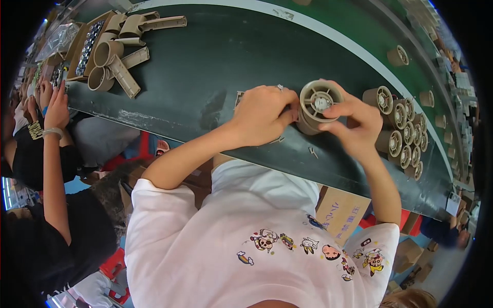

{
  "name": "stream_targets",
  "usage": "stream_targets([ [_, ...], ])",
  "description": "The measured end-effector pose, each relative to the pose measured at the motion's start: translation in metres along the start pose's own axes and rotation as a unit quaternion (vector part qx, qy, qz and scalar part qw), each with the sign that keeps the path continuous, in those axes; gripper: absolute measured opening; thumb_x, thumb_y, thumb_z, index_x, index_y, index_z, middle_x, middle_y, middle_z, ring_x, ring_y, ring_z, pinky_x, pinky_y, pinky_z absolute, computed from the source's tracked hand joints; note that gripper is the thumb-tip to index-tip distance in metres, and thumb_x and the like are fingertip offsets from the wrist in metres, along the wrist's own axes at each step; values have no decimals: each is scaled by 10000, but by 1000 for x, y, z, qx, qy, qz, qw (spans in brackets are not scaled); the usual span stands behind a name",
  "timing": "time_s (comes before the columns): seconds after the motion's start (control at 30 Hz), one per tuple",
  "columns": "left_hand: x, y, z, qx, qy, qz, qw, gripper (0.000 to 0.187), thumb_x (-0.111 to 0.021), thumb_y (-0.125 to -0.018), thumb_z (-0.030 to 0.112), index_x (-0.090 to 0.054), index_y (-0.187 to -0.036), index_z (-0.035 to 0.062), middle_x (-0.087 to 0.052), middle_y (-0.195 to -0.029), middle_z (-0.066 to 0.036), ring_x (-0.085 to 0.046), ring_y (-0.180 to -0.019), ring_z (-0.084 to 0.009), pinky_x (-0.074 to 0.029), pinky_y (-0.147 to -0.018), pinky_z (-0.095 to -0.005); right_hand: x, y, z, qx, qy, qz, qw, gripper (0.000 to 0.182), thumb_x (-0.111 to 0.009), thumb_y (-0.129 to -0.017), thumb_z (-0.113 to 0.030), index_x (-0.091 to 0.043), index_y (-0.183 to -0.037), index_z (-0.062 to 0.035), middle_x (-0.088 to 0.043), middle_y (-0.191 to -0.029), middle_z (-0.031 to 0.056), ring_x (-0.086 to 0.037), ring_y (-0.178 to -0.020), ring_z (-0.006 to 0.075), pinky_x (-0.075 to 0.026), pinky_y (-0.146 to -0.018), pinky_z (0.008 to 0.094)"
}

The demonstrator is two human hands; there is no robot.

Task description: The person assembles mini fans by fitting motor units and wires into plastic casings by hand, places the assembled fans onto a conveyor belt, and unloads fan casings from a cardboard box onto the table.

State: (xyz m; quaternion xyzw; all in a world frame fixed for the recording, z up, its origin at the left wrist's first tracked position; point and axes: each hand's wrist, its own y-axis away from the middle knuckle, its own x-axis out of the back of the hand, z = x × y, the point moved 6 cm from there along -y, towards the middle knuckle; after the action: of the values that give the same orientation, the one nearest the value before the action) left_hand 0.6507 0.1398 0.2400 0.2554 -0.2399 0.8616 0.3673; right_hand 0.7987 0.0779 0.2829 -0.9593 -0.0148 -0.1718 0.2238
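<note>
A beige hair dryer housing [311,123] with a round barrel is held over the bench, its open end turned up toward me. Spokes and a white hub [321,102] show inside. My right hand [357,120] grips the barrel from the right, thumb and fingertips at its rim. My left hand [264,115] is closed against the barrel's left side, knuckles up; its fingertips are partly hidden. A beige end piece [239,98] pokes out beyond the left hand, seemingly the handle. Small loose pieces [313,152] lie on the bench below the hands.
Several fan-fitted barrels [398,115] are grouped at the right. Handled housings [123,72] and a box of small metallic parts [90,49] sit at the far left. A co-worker's arm [55,154] reaches in there. Beyond the white rail [328,31], more barrels [398,56] stand on a green surface.
</note>
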Motion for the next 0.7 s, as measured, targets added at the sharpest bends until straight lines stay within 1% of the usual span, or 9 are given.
stream_targets([
  [0.03,1,0,-4,15,0,3,1000,74,-650,-781,134,-639,-810,67,-647,-756,-93,-622,-748,-308,-469,-693,-416,-3,3,-7,64,82,13,994,248,-817,-604,14,-697,-820,18,-676,-1051,232,-672,-980,268,-524,-830,317],
  [0.07,2,0,-6,31,1,8,999,74,-648,-781,129,-633,-808,62,-648,-757,-91,-622,-747,-308,-468,-688,-414,-4,6,-10,87,100,15,991,251,-819,-612,26,-698,-831,26,-684,-1020,226,-667,-1002,313,-530,-832,342],
  [0.13,4,1,0,6,-23,17,1000,71,-643,-775,121,-626,-802,58,-645,-745,-89,-620,-734,-306,-464,-674,-410,3,13,7,58,1,46,997,261,-815,-604,57,-700,-838,34,-691,-986,224,-650,-1041,353,-511,-890,376],
  [0.17,4,0,2,-25,-31,34,999,77,-650,-773,113,-624,-823,60,-638,-735,-92,-611,-707,-310,-458,-646,-407,7,19,19,9,-38,55,998,277,-805,-596,91,-706,-849,37,-698,-961,210,-619,-1099,373,-475,-956,408],
  [0.23,2,0,6,-70,-54,57,995,79,-651,-768,94,-614,-831,61,-632,-726,-82,-603,-680,-313,-453,-614,-403,10,26,25,-15,-74,72,995,282,-790,-596,109,-709,-858,41,-697,-978,207,-599,-1132,369,-444,-997,421],
  [0.37,-1,2,8,-79,-80,58,992,78,-648,-769,86,-602,-821,50,-632,-734,-83,-604,-683,-316,-455,-617,-404,11,32,24,20,-60,61,996,298,-786,-597,109,-710,-880,55,-660,-1069,272,-588,-1150,374,-462,-970,397],
  [0.53,-2,3,8,-102,-72,66,990,80,-631,-782,54,-581,-840,30,-620,-742,-107,-603,-689,-322,-466,-622,-409,12,29,21,25,-41,50,998,302,-793,-593,96,-711,-880,55,-645,-1095,289,-609,-1124,354,-474,-954,370],
  [0.63,-1,4,3,-66,-68,82,992,78,-623,-793,41,-569,-845,21,-607,-734,-121,-600,-692,-329,-468,-610,-411,9,28,18,27,14,43,999,301,-803,-592,73,-713,-878,48,-645,-1092,292,-623,-1103,348,-484,-939,357],
  [0.7,1,5,5,-76,-57,78,992,69,-616,-802,37,-565,-842,15,-602,-732,-128,-599,-689,-332,-467,-606,-409,7,30,20,46,42,33,998,312,-812,-595,52,-716,-892,36,-622,-1139,301,-638,-1076,342,-499,-916,347],
])
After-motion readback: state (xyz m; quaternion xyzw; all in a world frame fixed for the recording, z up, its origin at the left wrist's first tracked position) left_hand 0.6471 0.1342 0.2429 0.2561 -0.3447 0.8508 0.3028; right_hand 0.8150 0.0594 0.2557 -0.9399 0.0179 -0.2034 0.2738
